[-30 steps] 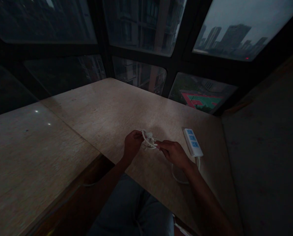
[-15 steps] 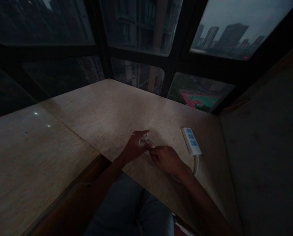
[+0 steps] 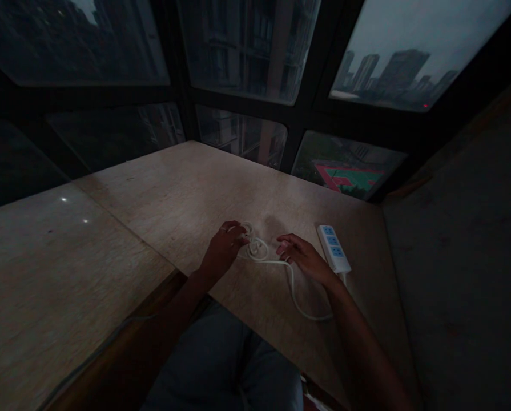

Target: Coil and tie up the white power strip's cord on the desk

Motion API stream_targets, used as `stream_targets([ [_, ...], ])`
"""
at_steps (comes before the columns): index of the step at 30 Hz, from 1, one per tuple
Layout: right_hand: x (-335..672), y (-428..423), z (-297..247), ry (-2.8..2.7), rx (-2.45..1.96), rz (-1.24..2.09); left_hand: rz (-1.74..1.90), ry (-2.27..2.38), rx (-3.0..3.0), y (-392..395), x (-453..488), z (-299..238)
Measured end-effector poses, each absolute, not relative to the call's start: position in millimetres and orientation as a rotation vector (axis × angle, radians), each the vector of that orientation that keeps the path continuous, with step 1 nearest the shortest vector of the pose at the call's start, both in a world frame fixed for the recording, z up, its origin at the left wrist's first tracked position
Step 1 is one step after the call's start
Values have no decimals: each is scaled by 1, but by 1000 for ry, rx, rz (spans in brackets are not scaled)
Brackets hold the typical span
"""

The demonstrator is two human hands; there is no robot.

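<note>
A white power cable [image 3: 293,288] is looped into a small coil on the stone-topped counter, and its far stretch curves back under my right forearm. My left hand [image 3: 224,246], a ring on one finger, pinches the coil's left side; its fingertips partly hide the loops. To the right of the coil, my right hand [image 3: 301,254] hovers with curved fingers and thumb apart, nothing seen between them. Beyond that hand lies a white power strip [image 3: 334,249] with blue socket faces, its cord leaving from the near end.
The pale counter [image 3: 186,194] has a seam and a cut-out front edge near my legs. A grey cord [image 3: 96,345] runs beneath my left forearm. Dark-framed windows [image 3: 238,94] border the back, and a wall [image 3: 456,274] stands on the right.
My hands were together over the bunched cable; now my right hand has let go and moved right. The coil lies on the counter in plain view, and my left hand has shifted slightly left.
</note>
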State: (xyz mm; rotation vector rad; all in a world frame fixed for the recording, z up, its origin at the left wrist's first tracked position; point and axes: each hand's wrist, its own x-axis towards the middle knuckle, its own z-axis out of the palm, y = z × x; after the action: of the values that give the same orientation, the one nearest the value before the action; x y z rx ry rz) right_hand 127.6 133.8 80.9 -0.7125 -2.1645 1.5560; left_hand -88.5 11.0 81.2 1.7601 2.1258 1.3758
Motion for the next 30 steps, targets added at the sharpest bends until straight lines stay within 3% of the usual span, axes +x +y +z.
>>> stream_targets([
  [3,120,132,76,-2027,-747,1498,1344,2099,1985,12,-85,82],
  [7,109,113,85,-2119,-490,1162,1412,1939,2219,14,-76,81],
  [11,102,99,92,-2234,-334,1064,1555,1851,1978,11,-56,81],
  [19,105,106,92,-2284,-468,957,1809,1653,1158,17,-22,84],
  [26,114,109,96,-2332,-339,747,1770,1300,1081,17,-31,79],
  [30,120,116,100,-2245,-400,856,1627,1410,1239,10,-43,73],
])
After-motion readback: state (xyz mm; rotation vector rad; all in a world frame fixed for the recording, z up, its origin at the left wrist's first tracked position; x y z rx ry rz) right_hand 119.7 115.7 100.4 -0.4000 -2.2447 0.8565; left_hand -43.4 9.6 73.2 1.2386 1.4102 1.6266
